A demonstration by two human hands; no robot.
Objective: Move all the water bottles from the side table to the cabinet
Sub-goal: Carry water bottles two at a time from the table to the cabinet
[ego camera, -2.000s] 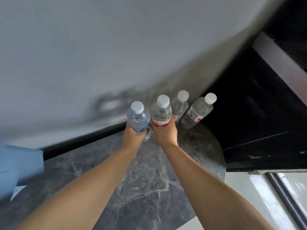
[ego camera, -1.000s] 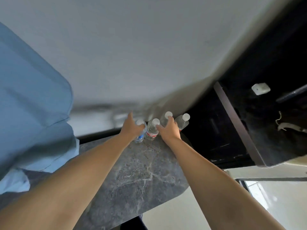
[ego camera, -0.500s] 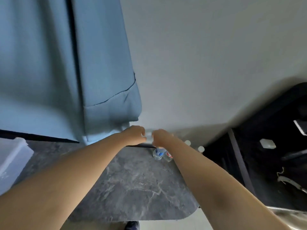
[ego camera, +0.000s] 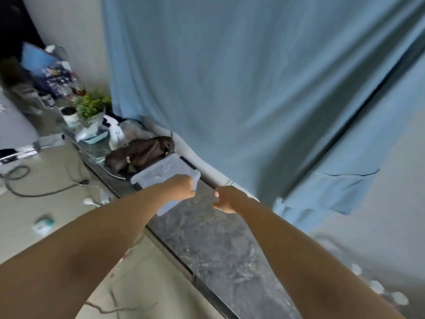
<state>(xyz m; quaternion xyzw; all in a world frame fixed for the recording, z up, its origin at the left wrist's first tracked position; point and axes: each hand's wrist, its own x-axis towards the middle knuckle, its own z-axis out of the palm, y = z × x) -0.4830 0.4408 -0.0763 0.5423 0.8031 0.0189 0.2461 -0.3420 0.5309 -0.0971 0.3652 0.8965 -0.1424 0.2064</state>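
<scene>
Where the grey marbled top (ego camera: pixel 207 245) runs diagonally across the head view, two bare forearms are extended over it, and two hands are seen close together near its far end. One left hand (ego camera: pixel 181 187) is held above the top's front edge with its fingers curled inward; one right hand (ego camera: pixel 226 199) is held just beside it, nearer the wall-side edge, also with curled fingers. Whether anything is held in either hand cannot be told (the palms are turned away from the camera and the frame is blurred).

Three water bottles (ego camera: pixel 377 286) are counted, visible only as three white round caps in a row along the wall-side edge of the top, at the lower right. Their bodies are too smeared to be made out. The row lies behind the right forearm, well apart from both hands and nearer to the person than either hand.

One translucent plastic box (ego camera: pixel 165 172) with a lid is set on the top beneath and beyond the left hand. One brown handbag (ego camera: pixel 140 155) lies just beyond the box, and one green potted plant (ego camera: pixel 90 107) stands farther along. One blue curtain (ego camera: pixel 241 88) hangs behind the wall-side edge.
</scene>
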